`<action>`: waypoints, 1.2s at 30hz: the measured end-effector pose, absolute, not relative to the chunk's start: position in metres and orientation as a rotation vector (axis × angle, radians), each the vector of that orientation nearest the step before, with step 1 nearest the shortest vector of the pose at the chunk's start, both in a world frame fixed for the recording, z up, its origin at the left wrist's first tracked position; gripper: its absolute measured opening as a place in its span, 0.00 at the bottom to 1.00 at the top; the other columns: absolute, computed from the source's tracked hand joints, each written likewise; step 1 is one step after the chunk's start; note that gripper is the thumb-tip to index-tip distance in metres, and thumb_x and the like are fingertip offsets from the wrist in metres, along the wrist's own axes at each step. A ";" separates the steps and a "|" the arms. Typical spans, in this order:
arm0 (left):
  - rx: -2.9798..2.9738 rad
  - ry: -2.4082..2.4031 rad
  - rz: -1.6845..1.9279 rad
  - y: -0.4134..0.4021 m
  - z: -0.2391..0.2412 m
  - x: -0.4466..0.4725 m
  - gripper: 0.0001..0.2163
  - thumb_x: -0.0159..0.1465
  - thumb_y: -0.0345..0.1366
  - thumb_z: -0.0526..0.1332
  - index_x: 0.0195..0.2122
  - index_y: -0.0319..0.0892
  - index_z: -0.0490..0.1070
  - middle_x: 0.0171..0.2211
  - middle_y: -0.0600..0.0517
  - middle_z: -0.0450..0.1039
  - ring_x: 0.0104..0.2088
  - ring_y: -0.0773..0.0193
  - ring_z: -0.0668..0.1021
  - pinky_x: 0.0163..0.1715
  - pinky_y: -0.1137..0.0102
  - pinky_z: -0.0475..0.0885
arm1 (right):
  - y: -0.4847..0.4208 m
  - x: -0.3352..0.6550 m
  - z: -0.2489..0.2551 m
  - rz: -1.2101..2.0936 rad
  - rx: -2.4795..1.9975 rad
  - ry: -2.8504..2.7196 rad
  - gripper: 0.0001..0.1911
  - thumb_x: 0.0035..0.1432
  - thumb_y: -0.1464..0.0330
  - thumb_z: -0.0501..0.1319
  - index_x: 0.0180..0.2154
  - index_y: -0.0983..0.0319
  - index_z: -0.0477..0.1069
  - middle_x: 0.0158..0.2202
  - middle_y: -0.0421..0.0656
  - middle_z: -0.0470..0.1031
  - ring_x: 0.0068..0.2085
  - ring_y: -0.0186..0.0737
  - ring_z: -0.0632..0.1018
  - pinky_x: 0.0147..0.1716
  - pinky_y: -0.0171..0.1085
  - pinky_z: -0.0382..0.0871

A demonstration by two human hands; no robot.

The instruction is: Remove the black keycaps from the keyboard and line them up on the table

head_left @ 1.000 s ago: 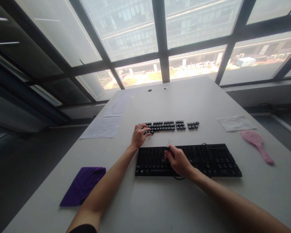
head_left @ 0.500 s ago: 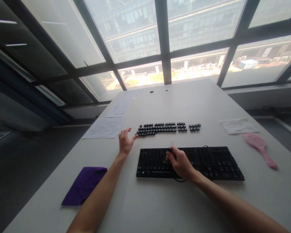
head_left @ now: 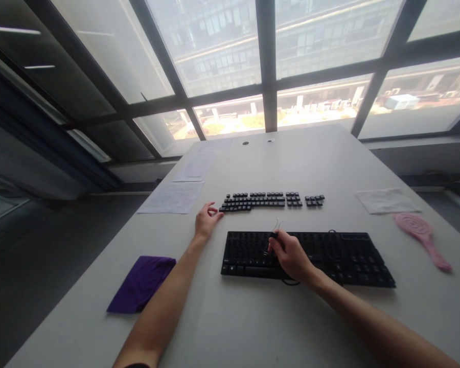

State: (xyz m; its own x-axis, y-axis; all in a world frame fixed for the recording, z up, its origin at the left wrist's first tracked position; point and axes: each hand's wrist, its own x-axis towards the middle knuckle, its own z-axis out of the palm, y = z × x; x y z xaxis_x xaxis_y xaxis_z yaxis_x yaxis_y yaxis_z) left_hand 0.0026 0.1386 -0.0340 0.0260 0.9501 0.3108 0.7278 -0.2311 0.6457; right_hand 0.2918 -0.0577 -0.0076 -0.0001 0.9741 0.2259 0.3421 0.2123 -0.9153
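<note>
A black keyboard point(head_left: 329, 255) with most of its keycaps off lies in front of me on the white table point(head_left: 291, 158). My right hand point(head_left: 289, 254) rests over its left-middle part, closed on a wire keycap puller point(head_left: 276, 230) whose loops point up. Rows of loose black keycaps point(head_left: 270, 200) lie behind the keyboard. My left hand point(head_left: 206, 221) is on the table just left of those keycaps, fingers spread, its fingertips near the leftmost caps, holding nothing.
A purple cloth point(head_left: 141, 283) lies at the near left. Sheets of paper point(head_left: 174, 197) run along the left edge. A white cloth point(head_left: 385, 200) and a pink hairbrush point(head_left: 421, 232) lie at the right. Large windows stand beyond the table's far end.
My left hand has drawn back from the loose keycaps to the table left of them and opened. The right hand stays on the keyboard with the puller.
</note>
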 end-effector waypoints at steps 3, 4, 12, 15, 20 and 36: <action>2.013 1.699 1.015 0.138 -0.035 0.002 0.25 0.54 0.44 0.69 0.53 0.43 0.71 0.37 0.50 0.78 0.29 0.64 0.74 0.35 0.68 0.71 | -0.058 0.292 -0.007 0.839 -1.291 -1.521 0.10 0.68 0.65 0.54 0.34 0.60 0.66 0.26 0.40 0.74 0.27 0.37 0.74 0.29 0.33 0.64; 2.021 1.695 1.013 0.138 -0.035 0.002 0.25 0.54 0.43 0.69 0.53 0.43 0.71 0.37 0.50 0.79 0.29 0.64 0.74 0.35 0.68 0.71 | -0.058 0.292 -0.007 0.842 -1.288 -1.521 0.10 0.68 0.65 0.54 0.34 0.60 0.66 0.26 0.40 0.74 0.26 0.37 0.74 0.29 0.33 0.64; 2.052 1.677 1.014 0.138 -0.034 0.004 0.23 0.55 0.42 0.68 0.52 0.43 0.72 0.38 0.50 0.79 0.29 0.64 0.74 0.35 0.69 0.70 | -0.057 0.292 -0.008 0.844 -1.291 -1.524 0.11 0.68 0.64 0.54 0.33 0.60 0.66 0.25 0.40 0.74 0.26 0.36 0.73 0.28 0.34 0.64; 2.060 1.658 1.011 0.138 -0.035 0.004 0.23 0.56 0.41 0.68 0.52 0.43 0.71 0.38 0.50 0.79 0.29 0.64 0.74 0.35 0.69 0.71 | -0.058 0.293 -0.008 0.845 -1.291 -1.530 0.11 0.68 0.64 0.54 0.33 0.60 0.66 0.25 0.40 0.74 0.26 0.36 0.73 0.28 0.34 0.64; 2.060 1.658 0.996 0.138 -0.034 0.005 0.22 0.56 0.41 0.68 0.52 0.42 0.72 0.39 0.49 0.79 0.30 0.63 0.75 0.36 0.68 0.71 | -0.058 0.293 -0.006 0.853 -1.287 -1.536 0.11 0.68 0.64 0.54 0.33 0.60 0.66 0.26 0.40 0.74 0.26 0.36 0.73 0.28 0.34 0.64; 2.037 1.663 1.222 0.121 -0.010 0.013 0.16 0.60 0.37 0.64 0.49 0.40 0.73 0.41 0.47 0.78 0.32 0.62 0.74 0.35 0.68 0.71 | -0.057 0.296 -0.006 0.708 -1.265 -1.345 0.12 0.68 0.63 0.55 0.32 0.60 0.67 0.26 0.39 0.70 0.26 0.36 0.70 0.29 0.34 0.63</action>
State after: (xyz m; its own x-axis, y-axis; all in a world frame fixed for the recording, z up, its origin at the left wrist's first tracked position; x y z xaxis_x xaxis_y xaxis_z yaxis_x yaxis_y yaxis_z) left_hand 0.0129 0.1206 -0.0104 0.0018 0.8948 0.4464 0.6932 -0.3229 0.6444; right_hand 0.2965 -0.0569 -0.0061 0.1754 0.9360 0.3051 0.2785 0.2501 -0.9273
